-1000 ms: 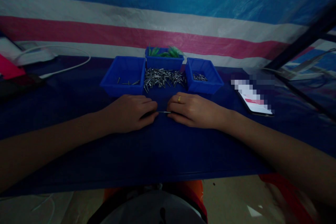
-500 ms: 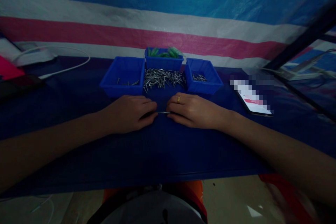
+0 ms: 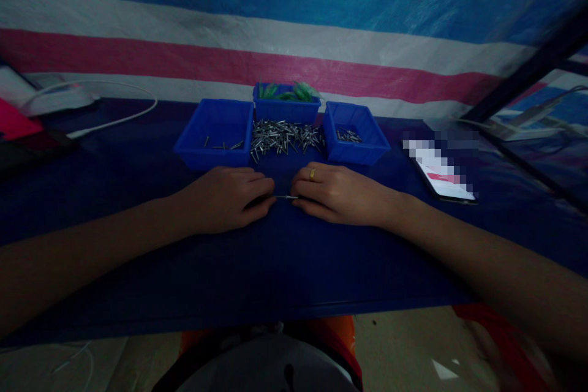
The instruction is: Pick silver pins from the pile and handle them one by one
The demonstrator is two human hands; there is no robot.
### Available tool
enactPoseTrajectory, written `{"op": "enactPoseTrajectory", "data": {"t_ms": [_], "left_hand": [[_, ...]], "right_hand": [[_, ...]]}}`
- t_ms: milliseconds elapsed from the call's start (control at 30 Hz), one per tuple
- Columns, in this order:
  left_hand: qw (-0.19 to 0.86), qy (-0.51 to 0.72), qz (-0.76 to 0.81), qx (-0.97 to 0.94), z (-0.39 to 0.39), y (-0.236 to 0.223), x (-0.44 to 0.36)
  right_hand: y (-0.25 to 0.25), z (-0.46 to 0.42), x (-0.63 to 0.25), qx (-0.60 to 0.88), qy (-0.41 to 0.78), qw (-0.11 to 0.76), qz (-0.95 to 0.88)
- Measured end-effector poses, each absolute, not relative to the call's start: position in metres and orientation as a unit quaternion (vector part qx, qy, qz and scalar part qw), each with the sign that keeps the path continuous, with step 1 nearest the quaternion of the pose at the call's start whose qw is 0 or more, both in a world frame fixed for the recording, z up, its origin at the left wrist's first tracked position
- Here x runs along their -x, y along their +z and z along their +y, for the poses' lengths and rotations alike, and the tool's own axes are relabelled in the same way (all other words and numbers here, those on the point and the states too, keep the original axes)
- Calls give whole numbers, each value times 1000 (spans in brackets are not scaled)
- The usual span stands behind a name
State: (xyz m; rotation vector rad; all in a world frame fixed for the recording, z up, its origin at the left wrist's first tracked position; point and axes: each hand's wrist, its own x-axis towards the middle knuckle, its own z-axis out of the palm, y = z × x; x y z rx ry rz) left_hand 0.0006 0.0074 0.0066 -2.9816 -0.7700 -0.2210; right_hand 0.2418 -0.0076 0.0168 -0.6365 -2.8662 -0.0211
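Observation:
My left hand [image 3: 227, 197] and my right hand [image 3: 340, 193] rest on the dark blue table cover [image 3: 285, 257], fingertips facing each other. Between them a thin metal pin [image 3: 285, 197] is pinched at both ends. A gold ring sits on a finger of my right hand. Just beyond the hands lies a loose pile of metal pins [image 3: 285, 136]. A blue tray [image 3: 215, 131] to the left of the pile holds a few pins. Another blue tray [image 3: 356, 131] to its right holds a few more. Behind the pile, a third blue tray [image 3: 287, 110] contains green pieces.
A phone [image 3: 443, 174] with a lit screen lies to the right of my right hand. White cable [image 3: 114, 119] and a red object [image 3: 16, 122] sit at the far left. A striped tarp [image 3: 294, 30] hangs behind the table. A dark metal frame [image 3: 528, 79] stands at right.

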Motion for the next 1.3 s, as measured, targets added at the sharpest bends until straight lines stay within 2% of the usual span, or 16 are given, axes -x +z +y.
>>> {"op": "enactPoseTrajectory", "data": {"t_ms": [1300], "left_hand": [[21,-70,-247,966,8,8,-1]], "right_hand": [[17,-8,-241,223,-4,100,-970]]}}
